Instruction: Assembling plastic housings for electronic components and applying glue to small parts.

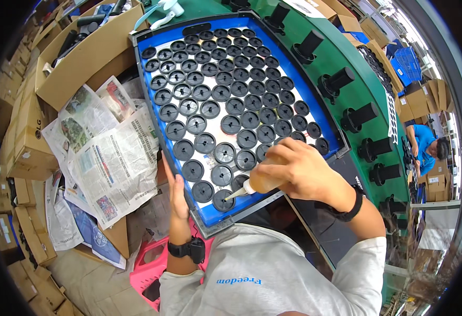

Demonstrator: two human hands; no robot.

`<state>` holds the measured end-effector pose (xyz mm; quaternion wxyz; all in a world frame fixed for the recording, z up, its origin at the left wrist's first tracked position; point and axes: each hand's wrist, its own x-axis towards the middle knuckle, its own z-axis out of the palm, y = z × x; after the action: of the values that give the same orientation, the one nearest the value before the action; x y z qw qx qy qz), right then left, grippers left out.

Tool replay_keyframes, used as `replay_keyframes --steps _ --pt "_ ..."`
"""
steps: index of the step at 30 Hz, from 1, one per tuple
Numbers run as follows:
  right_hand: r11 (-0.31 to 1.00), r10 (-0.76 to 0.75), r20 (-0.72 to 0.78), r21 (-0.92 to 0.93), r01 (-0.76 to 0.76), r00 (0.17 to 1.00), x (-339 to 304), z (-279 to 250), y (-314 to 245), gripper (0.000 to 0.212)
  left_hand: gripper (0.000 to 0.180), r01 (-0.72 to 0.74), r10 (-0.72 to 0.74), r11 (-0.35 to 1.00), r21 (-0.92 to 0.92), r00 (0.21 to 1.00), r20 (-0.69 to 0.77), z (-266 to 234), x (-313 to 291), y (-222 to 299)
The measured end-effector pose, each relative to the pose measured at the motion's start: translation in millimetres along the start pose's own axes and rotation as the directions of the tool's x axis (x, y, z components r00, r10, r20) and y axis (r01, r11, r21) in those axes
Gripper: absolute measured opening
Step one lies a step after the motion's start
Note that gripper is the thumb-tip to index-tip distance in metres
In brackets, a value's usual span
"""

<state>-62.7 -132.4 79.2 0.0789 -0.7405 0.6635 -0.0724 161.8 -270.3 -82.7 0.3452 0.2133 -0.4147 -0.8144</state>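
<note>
My right hand (299, 171) grips a soft squeeze bottle (262, 183) of amber liquid, tipped over with its pale, narrow nozzle pointing down to the left. The nozzle tip is at a round black plastic disc (222, 203) in the near corner of a blue tray (323, 117) with a dark rim. Rows of similar black discs (221, 93) fill the tray, each with a raised centre, lying on a white sheet. Against the tray's left outer side lies my left hand (177, 197), its fingers stretched out flat and nothing held in it.
Newspaper sheets (112, 163) and an open cardboard box (86, 58) are to the left. Black cylindrical parts on round bases (340, 79) line the green bench (315, 87) on the right. A pink plastic stool (141, 274) stands below. At far right a person in blue (423, 145) works.
</note>
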Motion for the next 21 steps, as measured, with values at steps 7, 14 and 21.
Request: replay_keyframes --steps 7,14,21 --pt "0.996 -0.044 0.056 -0.071 0.048 0.997 11.3 14.7 -3.8 0.052 0.065 -0.013 0.011 0.999 -0.034 0.999 -0.045 -9.9 1.9 -6.8" --pt "0.995 -0.027 0.038 -0.090 0.030 0.999 12.7 5.4 -4.2 0.051 0.063 -0.026 0.023 0.999 -0.048 0.998 -0.061 -12.2 4.5 -9.2" --pt "0.956 -0.012 0.079 0.293 -0.012 0.997 14.5 4.1 2.9 0.054 0.062 -0.015 0.010 0.996 -0.085 0.998 -0.056 -15.4 6.4 -13.2"
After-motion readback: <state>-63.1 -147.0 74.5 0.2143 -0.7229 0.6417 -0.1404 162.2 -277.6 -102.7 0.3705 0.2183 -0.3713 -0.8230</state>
